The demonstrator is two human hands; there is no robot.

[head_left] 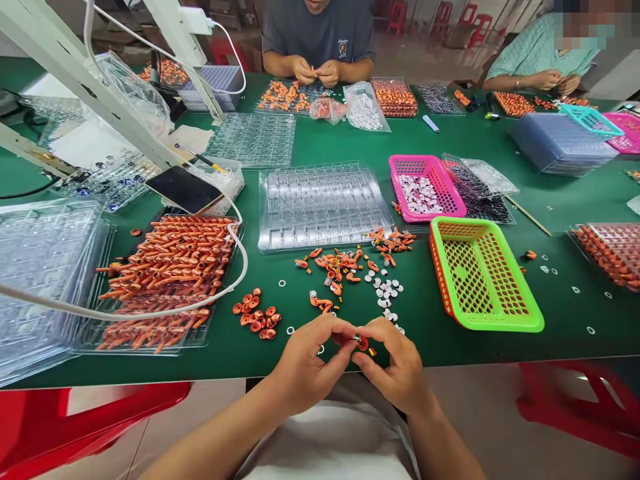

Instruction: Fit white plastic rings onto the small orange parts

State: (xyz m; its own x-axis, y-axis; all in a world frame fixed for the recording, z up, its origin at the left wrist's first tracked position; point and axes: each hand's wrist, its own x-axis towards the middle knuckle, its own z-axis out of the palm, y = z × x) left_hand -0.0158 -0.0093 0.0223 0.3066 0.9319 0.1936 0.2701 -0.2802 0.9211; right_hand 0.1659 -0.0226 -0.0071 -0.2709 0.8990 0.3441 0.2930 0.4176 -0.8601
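My left hand point(305, 363) and right hand point(395, 367) together pinch one small orange part point(362, 343) at the fingertips, low in the frame's centre. Loose orange parts point(340, 267) lie just above on the green table point(575, 320), left of the empty green basket point(483, 273).

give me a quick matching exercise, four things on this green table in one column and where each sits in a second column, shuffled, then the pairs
Things:
1. lime green plastic basket
2. pink plastic basket holding white discs
3. small orange part with a metal piece
4. black smartphone

Places:
A. pinched between the fingertips of the left hand and right hand
B. far side of the lime basket
C. right of the loose orange parts
D. propped on a white tray on the left, above the tray of orange tubes

Pairs: 1-C, 2-B, 3-A, 4-D
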